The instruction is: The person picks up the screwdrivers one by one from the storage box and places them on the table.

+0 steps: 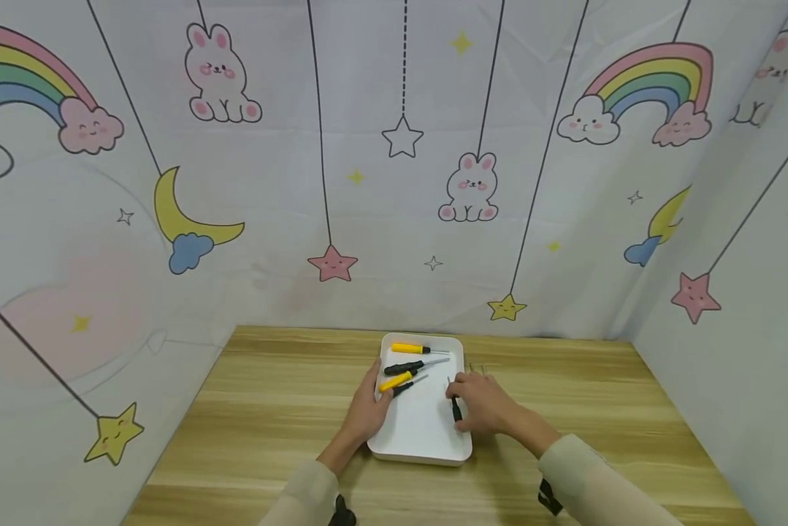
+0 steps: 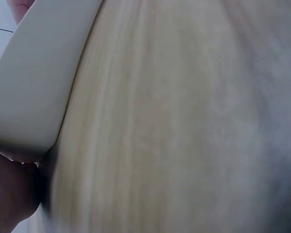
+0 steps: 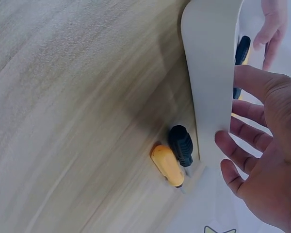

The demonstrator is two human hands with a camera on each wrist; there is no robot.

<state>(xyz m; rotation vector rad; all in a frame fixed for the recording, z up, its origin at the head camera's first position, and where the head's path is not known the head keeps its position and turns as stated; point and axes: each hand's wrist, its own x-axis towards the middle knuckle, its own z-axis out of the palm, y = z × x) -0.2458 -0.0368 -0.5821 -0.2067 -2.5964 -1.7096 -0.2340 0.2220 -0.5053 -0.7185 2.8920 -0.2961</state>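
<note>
A white tray (image 1: 420, 438) lies on the wooden table, holding several screwdrivers. At its left side my left hand (image 1: 369, 409) grips the wall, thumb over the rim; the left wrist view shows the tray's outer wall (image 2: 43, 73) close up. My right hand (image 1: 482, 402) reaches over the right rim, thumb and fingertips around a black screwdriver (image 1: 456, 410) whose shaft points away. Toward the tray's far left are a yellow screwdriver (image 1: 407, 348), a black one (image 1: 403, 368) and another yellow one (image 1: 396, 381), with a further dark handle partly under it.
Outside the tray's right wall, a yellow-handled screwdriver (image 3: 167, 165) and a black-handled screwdriver (image 3: 181, 144) lie side by side on the table (image 1: 269, 409). White cloth walls (image 1: 394, 292) with cartoon prints stand behind and at both sides.
</note>
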